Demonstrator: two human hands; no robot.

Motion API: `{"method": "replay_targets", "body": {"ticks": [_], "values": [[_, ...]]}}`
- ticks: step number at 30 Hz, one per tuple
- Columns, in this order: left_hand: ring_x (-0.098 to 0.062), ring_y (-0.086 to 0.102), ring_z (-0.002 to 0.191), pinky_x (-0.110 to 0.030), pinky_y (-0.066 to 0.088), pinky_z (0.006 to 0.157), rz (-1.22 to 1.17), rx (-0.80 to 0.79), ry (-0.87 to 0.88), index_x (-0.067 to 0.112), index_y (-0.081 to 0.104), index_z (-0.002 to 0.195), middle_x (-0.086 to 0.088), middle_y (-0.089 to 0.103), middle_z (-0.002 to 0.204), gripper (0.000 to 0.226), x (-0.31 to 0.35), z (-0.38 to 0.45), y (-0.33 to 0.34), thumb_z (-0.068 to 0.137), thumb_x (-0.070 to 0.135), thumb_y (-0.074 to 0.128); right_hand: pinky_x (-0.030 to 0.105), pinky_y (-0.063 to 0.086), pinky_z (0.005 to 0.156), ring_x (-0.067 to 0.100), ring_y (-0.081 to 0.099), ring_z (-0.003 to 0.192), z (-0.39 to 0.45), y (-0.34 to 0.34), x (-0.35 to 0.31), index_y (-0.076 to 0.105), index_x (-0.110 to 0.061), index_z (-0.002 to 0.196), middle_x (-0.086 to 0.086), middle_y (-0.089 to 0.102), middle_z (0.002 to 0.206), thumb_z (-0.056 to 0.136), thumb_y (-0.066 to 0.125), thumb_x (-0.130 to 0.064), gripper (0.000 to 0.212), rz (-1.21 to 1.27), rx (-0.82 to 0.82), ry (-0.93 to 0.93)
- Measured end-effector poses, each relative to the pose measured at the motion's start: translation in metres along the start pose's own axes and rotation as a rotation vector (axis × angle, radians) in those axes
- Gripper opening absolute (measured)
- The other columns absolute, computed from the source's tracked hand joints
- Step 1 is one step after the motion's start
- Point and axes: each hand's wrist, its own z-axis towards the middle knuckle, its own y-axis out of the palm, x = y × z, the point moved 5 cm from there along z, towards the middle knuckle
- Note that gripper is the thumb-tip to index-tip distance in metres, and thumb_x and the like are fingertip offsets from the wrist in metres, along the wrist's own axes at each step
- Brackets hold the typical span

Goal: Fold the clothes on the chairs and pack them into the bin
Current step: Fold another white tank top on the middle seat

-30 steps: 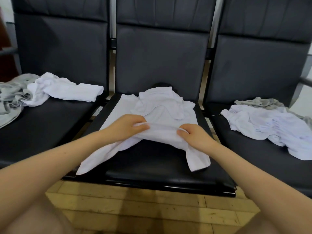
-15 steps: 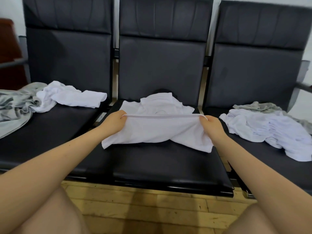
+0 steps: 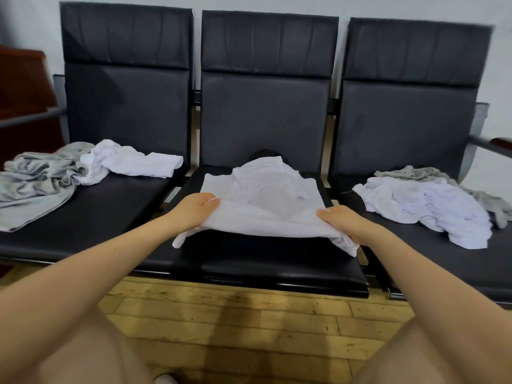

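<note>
Lifted and carried back toward the collar since half a second ago, the hem of the white shirt (image 3: 266, 209) on the middle seat (image 3: 266, 261) is now a bottom-up fold in progress. Left hand (image 3: 195, 210) and right hand (image 3: 345, 224) each pinch a corner of the doubled edge, fingers closed on cloth. Unfolded heaps wait on the left seat (image 3: 91, 167) and right seat (image 3: 426, 206). No bin is in view; fingertips are buried in fabric.

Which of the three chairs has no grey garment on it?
The middle chair: it holds only the white shirt gripped by both hands; each outer chair also holds grey cloth.
</note>
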Motion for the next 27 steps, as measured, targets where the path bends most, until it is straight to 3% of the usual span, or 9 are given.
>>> {"method": "replay_targets", "body": {"ticks": [2, 4, 8, 11, 14, 16, 20, 22, 27], "values": [[-0.022, 0.057, 0.094, -0.030, 0.040, 0.079, 0.047, 0.015, 0.046, 0.009, 0.062, 0.091, -0.006, 0.066, 0.097, 0.027, -0.004, -0.001, -0.001, 0.101, 0.024, 0.041, 0.029, 0.040, 0.062, 0.020, 0.050, 0.073, 0.001, -0.006, -0.001, 0.060, 0.006, 0.104, 0.028, 0.060, 0.106, 0.096, 0.044, -0.028, 0.038, -0.042, 0.076, -0.062], [-0.017, 0.056, 0.089, -0.027, 0.038, 0.076, 0.091, 0.054, 0.061, 0.017, 0.061, 0.093, -0.001, 0.065, 0.095, 0.021, -0.013, 0.003, -0.006, 0.100, 0.024, 0.042, 0.034, 0.039, 0.070, 0.028, 0.052, 0.081, 0.005, -0.014, -0.004, 0.061, 0.005, 0.099, 0.021, 0.063, 0.098, 0.099, 0.041, -0.023, 0.035, -0.104, 0.158, -0.151], [-0.021, 0.059, 0.088, -0.033, 0.045, 0.077, 0.148, 0.136, 0.033, 0.009, 0.063, 0.101, -0.003, 0.066, 0.096, 0.024, -0.038, 0.026, -0.017, 0.100, 0.022, 0.043, 0.038, 0.046, 0.074, 0.038, 0.057, 0.091, 0.023, -0.025, 0.001, 0.063, 0.006, 0.104, 0.019, 0.062, 0.094, 0.097, 0.041, -0.014, 0.030, -0.115, 0.249, -0.185], [-0.018, 0.057, 0.087, -0.030, 0.041, 0.073, 0.160, 0.224, 0.009, 0.008, 0.065, 0.106, -0.006, 0.066, 0.100, 0.025, -0.054, 0.052, -0.022, 0.100, 0.018, 0.043, 0.034, 0.043, 0.071, 0.032, 0.058, 0.091, 0.044, -0.032, -0.005, 0.066, -0.004, 0.106, 0.010, 0.059, 0.091, 0.096, 0.042, -0.012, 0.027, -0.070, 0.325, -0.145], [-0.017, 0.053, 0.085, -0.030, 0.040, 0.073, 0.170, 0.262, -0.035, 0.010, 0.063, 0.110, -0.006, 0.065, 0.104, 0.027, -0.064, 0.081, -0.022, 0.101, 0.017, 0.039, 0.047, 0.049, 0.079, 0.041, 0.058, 0.095, 0.068, -0.037, -0.014, 0.063, 0.008, 0.110, 0.024, 0.064, 0.099, 0.094, 0.042, -0.008, 0.031, -0.046, 0.424, -0.150], [-0.021, 0.055, 0.085, -0.033, 0.043, 0.072, 0.204, 0.257, -0.046, 0.012, 0.061, 0.111, -0.008, 0.065, 0.104, 0.027, -0.067, 0.101, -0.020, 0.102, 0.019, 0.037, 0.048, 0.050, 0.085, 0.042, 0.058, 0.100, 0.084, -0.038, -0.021, 0.062, 0.010, 0.108, 0.028, 0.064, 0.105, 0.091, 0.043, -0.006, 0.030, -0.031, 0.454, -0.168], [-0.024, 0.056, 0.085, -0.034, 0.043, 0.069, 0.315, 0.270, -0.024, 0.016, 0.060, 0.112, -0.008, 0.066, 0.101, 0.026, -0.067, 0.150, -0.018, 0.102, 0.023, 0.037, 0.032, 0.039, 0.064, 0.039, 0.059, 0.081, 0.126, -0.044, -0.028, 0.066, 0.009, 0.097, 0.027, 0.066, 0.096, 0.089, 0.048, -0.006, 0.025, -0.034, 0.506, -0.197], [-0.024, 0.058, 0.089, -0.035, 0.046, 0.072, 0.366, 0.284, -0.024, 0.016, 0.061, 0.112, -0.006, 0.066, 0.102, 0.025, -0.068, 0.173, -0.016, 0.101, 0.025, 0.040, 0.030, 0.036, 0.061, 0.030, 0.054, 0.070, 0.145, -0.049, -0.030, 0.069, 0.005, 0.092, 0.025, 0.067, 0.091, 0.090, 0.050, -0.009, 0.024, -0.026, 0.546, -0.200], [-0.024, 0.057, 0.086, -0.037, 0.047, 0.074, 0.314, 0.378, -0.057, 0.015, 0.061, 0.108, -0.008, 0.066, 0.097, 0.025, -0.083, 0.228, -0.014, 0.100, 0.028, 0.041, 0.028, 0.036, 0.060, 0.023, 0.052, 0.072, 0.200, -0.052, -0.043, 0.068, -0.006, 0.088, 0.008, 0.062, 0.080, 0.096, 0.047, -0.013, 0.023, -0.033, 0.583, -0.270]]}}
